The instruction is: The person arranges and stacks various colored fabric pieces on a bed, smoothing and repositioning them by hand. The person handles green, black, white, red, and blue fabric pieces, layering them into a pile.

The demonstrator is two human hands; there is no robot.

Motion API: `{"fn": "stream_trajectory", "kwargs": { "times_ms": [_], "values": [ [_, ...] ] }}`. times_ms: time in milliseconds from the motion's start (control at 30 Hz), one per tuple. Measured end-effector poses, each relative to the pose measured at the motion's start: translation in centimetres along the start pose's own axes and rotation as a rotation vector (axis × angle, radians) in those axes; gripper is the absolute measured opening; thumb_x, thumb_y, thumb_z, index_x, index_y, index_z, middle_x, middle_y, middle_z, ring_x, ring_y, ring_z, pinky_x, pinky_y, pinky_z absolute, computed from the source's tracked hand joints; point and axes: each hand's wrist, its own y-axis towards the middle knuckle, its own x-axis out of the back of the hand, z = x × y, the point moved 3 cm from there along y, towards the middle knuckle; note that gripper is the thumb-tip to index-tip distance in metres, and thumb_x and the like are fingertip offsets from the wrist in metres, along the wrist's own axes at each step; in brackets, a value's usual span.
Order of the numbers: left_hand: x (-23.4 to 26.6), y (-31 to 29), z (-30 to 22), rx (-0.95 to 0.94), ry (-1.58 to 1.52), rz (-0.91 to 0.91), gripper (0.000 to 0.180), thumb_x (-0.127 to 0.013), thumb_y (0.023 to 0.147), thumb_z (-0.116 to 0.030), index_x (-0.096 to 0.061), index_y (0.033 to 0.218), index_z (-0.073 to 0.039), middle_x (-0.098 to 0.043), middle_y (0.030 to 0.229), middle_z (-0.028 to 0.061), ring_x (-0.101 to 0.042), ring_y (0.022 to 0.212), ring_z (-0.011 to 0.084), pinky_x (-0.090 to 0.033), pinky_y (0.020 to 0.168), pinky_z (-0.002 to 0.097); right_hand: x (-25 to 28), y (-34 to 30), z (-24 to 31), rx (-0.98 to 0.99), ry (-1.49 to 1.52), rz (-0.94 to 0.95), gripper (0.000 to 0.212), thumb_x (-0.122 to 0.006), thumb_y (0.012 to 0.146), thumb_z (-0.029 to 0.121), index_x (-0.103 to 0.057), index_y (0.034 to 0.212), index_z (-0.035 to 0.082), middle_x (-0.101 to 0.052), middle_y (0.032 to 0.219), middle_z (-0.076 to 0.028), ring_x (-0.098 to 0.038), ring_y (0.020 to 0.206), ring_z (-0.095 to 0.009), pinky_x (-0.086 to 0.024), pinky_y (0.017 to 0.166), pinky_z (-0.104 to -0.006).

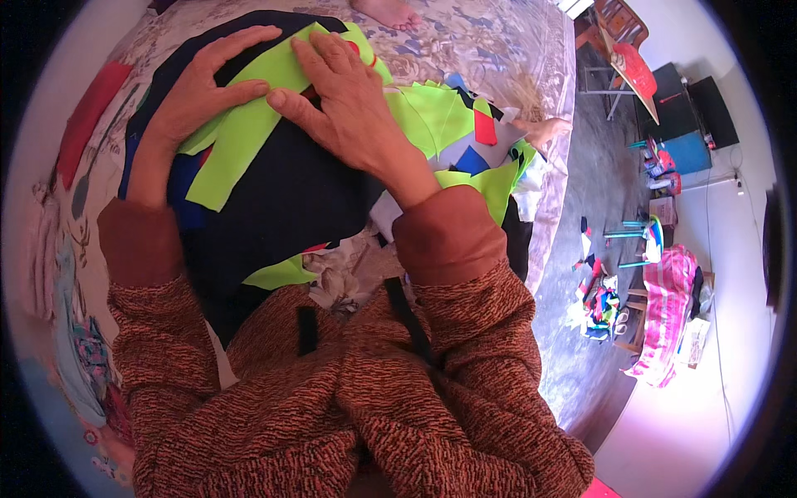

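My left hand [199, 95] lies with its fingers stretched out over a lime-green fabric strip [241, 158] on a pile of dark navy cloth [290, 203]. Beside it, my right hand [353, 108] rests flat on the same green fabric, fingers extended and thumb toward the left one. Neither hand grips anything visible. Bits of red show at the edges of the green pieces. More lime-green fabric [436, 116] spreads to the right, with a small red scrap [485, 128] and a blue scrap [471, 162] on grey cloth.
A flowered bedsheet [465, 37] lies under the cloth. Another person's foot [388, 12] and a hand or foot [544, 131] show at its far and right sides. On the floor at right are a heap of coloured scraps [602, 307], chairs and a pink striped cloth [668, 311].
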Motion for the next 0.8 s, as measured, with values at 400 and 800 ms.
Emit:
{"fn": "stream_trajectory", "kwargs": {
  "times_ms": [400, 800],
  "values": [
    [-0.5, 0.5, 0.2, -0.026, 0.098, -0.010, 0.061, -0.065, 0.076, -0.031, -0.053, 0.134, -0.017, -0.045, 0.144, 0.0067, -0.036, 0.136, 0.0249, -0.023, 0.114, 0.0441, 14.1, -22.0, -19.2, -0.675, -0.589, -0.227, 0.028, -0.072, 0.080, 0.027, -0.066, 0.098, 0.007, -0.066, 0.092, -0.010, -0.063, 0.083, -0.031, -0.049, 0.071, -0.0408],
    [0.0, 0.7, -0.9, -0.040, 0.152, 0.033, 0.061, -0.064, 0.075, -0.034, -0.054, 0.131, -0.013, -0.046, 0.142, 0.0084, -0.036, 0.136, 0.0263, -0.021, 0.115, 0.0434, 11.0, -27.7, -23.4, -0.911, -0.561, -0.245, 0.030, -0.068, 0.082, 0.038, -0.065, 0.084, 0.008, -0.068, 0.080, -0.011, -0.064, 0.073, -0.033, -0.049, 0.064, -0.0422]
  ]
}}
